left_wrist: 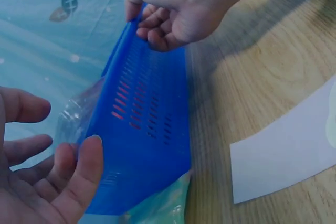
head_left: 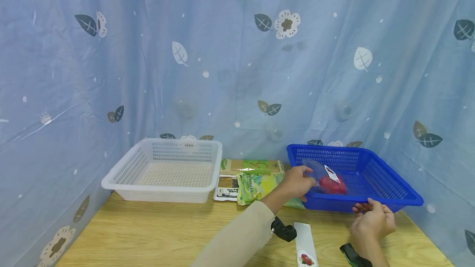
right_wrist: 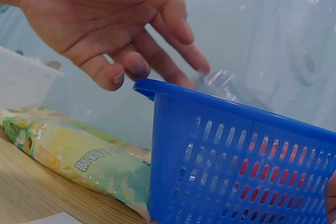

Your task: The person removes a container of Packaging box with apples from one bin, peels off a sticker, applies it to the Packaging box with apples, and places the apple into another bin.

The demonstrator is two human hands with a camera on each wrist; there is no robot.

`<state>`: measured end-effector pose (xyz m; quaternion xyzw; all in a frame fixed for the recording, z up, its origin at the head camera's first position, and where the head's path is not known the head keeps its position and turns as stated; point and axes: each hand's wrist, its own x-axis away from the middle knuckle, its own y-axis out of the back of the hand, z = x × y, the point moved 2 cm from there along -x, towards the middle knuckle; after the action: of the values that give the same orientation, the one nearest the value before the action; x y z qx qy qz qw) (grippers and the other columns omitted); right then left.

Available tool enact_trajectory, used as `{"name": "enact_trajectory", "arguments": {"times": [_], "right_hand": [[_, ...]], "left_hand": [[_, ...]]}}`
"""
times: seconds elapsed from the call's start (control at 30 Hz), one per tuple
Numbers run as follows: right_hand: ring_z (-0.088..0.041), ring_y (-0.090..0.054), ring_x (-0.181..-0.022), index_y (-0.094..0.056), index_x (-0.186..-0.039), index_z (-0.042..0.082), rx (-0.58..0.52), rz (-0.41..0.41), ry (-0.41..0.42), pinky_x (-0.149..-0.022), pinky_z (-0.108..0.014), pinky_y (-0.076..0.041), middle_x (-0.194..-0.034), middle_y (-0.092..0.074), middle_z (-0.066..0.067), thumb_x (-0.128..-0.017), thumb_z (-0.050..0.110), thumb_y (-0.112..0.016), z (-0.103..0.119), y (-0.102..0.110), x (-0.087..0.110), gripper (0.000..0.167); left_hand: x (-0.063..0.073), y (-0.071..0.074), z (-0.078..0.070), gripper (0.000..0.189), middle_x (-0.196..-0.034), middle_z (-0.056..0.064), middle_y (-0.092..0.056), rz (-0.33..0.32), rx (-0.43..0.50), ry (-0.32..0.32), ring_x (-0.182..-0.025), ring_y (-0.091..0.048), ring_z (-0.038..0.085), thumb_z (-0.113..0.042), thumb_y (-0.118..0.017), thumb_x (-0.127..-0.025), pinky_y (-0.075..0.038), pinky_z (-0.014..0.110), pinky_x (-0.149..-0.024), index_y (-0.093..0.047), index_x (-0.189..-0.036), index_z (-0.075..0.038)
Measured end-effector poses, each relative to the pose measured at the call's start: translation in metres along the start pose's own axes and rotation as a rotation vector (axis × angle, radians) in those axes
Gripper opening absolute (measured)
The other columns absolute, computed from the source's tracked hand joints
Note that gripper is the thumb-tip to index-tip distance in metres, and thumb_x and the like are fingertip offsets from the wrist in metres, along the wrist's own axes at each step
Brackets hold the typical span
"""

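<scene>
A blue plastic basket (head_left: 375, 199) stands at the right, with a clear plastic bag (head_left: 313, 170) inside it. Something red (head_left: 332, 184) shows in the bag, beside a white printed label (head_left: 331, 173). My left hand (head_left: 298, 182) is at the basket's near left corner, its fingers spread and loosely bent beside the rim, holding nothing. Along the front rim, my right hand (head_left: 372, 219) grips the basket, thumb over the edge and fingers curled beneath. The left wrist view shows this right hand (left_wrist: 181, 11) on the rim (left_wrist: 118, 59) from the side.
A white basket (head_left: 165, 195) is at the left. Between the baskets lie a green-and-tan pack (head_left: 252, 166), a yellow-green bag (head_left: 256, 186) and a white-edged pack (head_left: 226, 188). A white strip with a red fruit picture (head_left: 304, 238) lies in front. Behind hangs a blue curtain (head_left: 237, 73).
</scene>
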<state>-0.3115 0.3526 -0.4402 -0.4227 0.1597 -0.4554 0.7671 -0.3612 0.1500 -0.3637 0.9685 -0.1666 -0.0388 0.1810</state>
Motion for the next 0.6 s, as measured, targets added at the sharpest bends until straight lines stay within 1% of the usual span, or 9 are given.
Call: {"name": "enact_trajectory", "arguments": {"times": [0.1,0.2,0.23,0.33,0.37,0.5,0.6], "right_hand": [[-0.020,-0.056,-0.039,-0.046,-0.085,0.002,0.021,-0.011,0.004,-0.032,-0.029,-0.047,-0.057,-0.059,-0.009,-0.094,-0.004,-0.060,-0.001,0.002,0.000,0.018],[-0.019,-0.056,-0.039,-0.048,-0.085,0.003,0.044,-0.024,0.013,-0.032,-0.029,-0.046,-0.058,-0.059,-0.008,-0.094,-0.003,-0.060,-0.001,0.004,0.001,0.017],[-0.019,-0.056,-0.039,-0.048,-0.085,0.003,0.049,-0.026,0.012,-0.032,-0.029,-0.046,-0.058,-0.059,-0.008,-0.094,-0.003,-0.060,-0.002,0.004,0.001,0.016],[-0.018,-0.055,-0.039,-0.049,-0.085,0.002,0.051,-0.021,0.009,-0.032,-0.029,-0.046,-0.058,-0.059,-0.008,-0.094,-0.004,-0.060,-0.002,0.003,0.001,0.015],[-0.018,-0.055,-0.039,-0.049,-0.085,0.002,0.052,-0.019,0.008,-0.032,-0.029,-0.046,-0.058,-0.058,-0.008,-0.094,-0.004,-0.060,-0.003,0.003,0.001,0.015],[-0.017,-0.054,-0.039,-0.050,-0.084,0.003,0.075,-0.026,0.027,-0.032,-0.028,-0.046,-0.058,-0.057,-0.007,-0.094,-0.002,-0.060,-0.003,0.002,0.000,0.016],[-0.016,-0.054,-0.038,-0.050,-0.083,0.003,0.075,-0.028,0.030,-0.032,-0.027,-0.045,-0.057,-0.057,-0.006,-0.094,-0.002,-0.061,-0.003,0.003,-0.001,0.017]], "left_hand": [[0.003,0.000,0.005,0.040,-0.106,0.005,-0.072,0.001,0.029,-0.003,-0.046,-0.053,0.017,-0.014,-0.066,-0.094,-0.062,0.042,-0.056,-0.064,-0.134,-0.015],[0.006,0.002,0.010,0.037,-0.102,0.001,-0.071,-0.047,0.024,-0.033,-0.049,-0.050,0.011,-0.012,-0.065,-0.094,-0.061,0.037,-0.052,-0.066,-0.131,-0.013],[0.007,0.002,0.010,0.034,-0.105,-0.003,-0.070,-0.073,0.016,-0.048,-0.052,-0.054,0.010,-0.012,-0.065,-0.094,-0.060,0.034,-0.051,-0.067,-0.128,-0.013],[0.011,0.004,0.013,0.028,-0.104,-0.005,-0.067,-0.143,-0.019,-0.084,-0.057,-0.061,0.011,-0.013,-0.065,-0.093,-0.055,0.027,-0.048,-0.070,-0.121,-0.014],[0.012,0.005,0.014,0.026,-0.104,-0.006,-0.067,-0.154,-0.024,-0.094,-0.059,-0.061,0.009,-0.013,-0.065,-0.093,-0.054,0.026,-0.049,-0.071,-0.119,-0.015],[0.015,0.008,0.018,0.026,-0.105,-0.008,-0.067,-0.137,-0.009,-0.118,-0.053,-0.060,0.013,-0.011,-0.065,-0.093,-0.054,0.027,-0.048,-0.071,-0.117,-0.017],[0.018,0.011,0.025,0.027,-0.107,-0.008,-0.067,-0.108,0.034,-0.123,-0.049,-0.058,0.016,-0.009,-0.064,-0.093,-0.056,0.030,-0.049,-0.071,-0.119,-0.016]]}}
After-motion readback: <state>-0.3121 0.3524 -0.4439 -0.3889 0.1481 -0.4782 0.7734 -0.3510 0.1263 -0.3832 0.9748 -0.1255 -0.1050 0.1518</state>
